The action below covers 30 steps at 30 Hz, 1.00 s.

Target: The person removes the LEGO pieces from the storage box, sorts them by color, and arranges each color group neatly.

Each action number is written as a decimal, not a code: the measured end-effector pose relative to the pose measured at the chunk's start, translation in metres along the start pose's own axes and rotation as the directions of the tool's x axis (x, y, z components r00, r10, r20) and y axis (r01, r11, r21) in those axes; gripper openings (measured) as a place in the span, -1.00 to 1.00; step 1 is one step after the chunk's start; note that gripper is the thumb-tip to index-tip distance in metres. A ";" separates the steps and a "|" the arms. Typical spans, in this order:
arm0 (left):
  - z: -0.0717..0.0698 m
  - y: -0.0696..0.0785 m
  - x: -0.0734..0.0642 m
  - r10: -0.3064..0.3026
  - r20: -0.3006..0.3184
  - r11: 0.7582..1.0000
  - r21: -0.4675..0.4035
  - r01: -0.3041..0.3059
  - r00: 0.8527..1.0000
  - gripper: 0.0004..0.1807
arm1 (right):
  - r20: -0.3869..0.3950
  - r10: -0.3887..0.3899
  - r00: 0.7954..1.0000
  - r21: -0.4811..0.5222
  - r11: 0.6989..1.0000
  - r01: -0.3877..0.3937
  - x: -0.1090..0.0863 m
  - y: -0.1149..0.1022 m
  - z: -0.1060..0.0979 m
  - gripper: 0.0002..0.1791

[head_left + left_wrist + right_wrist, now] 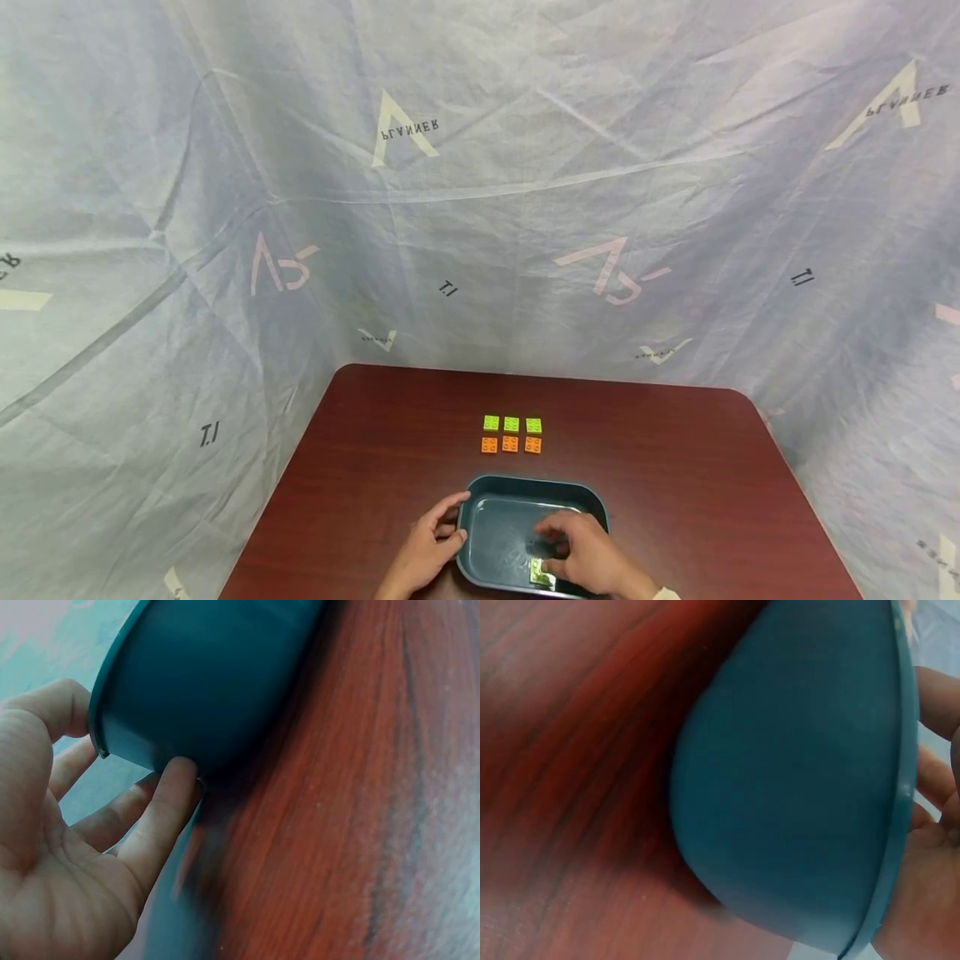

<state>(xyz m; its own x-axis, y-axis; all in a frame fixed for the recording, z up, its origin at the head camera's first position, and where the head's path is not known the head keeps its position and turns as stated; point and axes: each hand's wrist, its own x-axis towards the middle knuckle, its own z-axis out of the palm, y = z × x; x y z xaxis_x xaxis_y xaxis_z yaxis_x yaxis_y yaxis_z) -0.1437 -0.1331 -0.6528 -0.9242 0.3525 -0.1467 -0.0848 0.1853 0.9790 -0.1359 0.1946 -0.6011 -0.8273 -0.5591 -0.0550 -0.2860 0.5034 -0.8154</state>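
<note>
Head view: right hand (581, 550) half hides green brick (538, 572) in tray (525, 485).

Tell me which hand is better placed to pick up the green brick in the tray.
Right. The right hand is already inside the teal tray, over the green brick. The left hand grips the tray's left rim, outside it.

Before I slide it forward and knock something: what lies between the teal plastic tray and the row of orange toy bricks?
Nothing: in the head view, only bare dark red wooden table shows between the teal plastic tray and the orange toy bricks.
</note>
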 end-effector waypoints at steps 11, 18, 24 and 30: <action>0.000 0.003 -0.001 0.018 -0.003 1.000 -0.003 -0.018 1.000 -0.39 | 0.111 -0.084 0.990 -0.127 0.987 0.098 -0.001 0.001 0.009 -0.55; 0.000 0.002 0.000 0.020 -0.010 1.000 0.011 -0.020 1.000 -0.40 | 0.107 -0.187 0.976 -0.196 0.959 0.205 0.004 0.003 0.012 -0.53; 0.001 0.005 0.001 0.002 -0.006 1.000 0.024 -0.002 1.000 -0.40 | 0.112 -0.169 0.979 -0.214 0.958 0.190 0.008 0.002 0.017 -0.52; -0.001 0.006 -0.001 -0.011 0.004 1.000 0.021 0.011 1.000 -0.39 | 0.098 -0.178 0.979 -0.243 0.950 0.197 0.008 0.004 0.019 -0.53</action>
<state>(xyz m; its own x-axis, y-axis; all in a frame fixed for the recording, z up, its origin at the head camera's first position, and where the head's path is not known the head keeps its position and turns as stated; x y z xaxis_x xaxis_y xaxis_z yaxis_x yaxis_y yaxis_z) -0.1433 -0.1329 -0.6464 -0.9217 0.3542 -0.1582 -0.0873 0.2080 0.9742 -0.1345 0.1791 -0.6156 -0.7118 -0.7016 0.0347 -0.5518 0.5280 -0.6456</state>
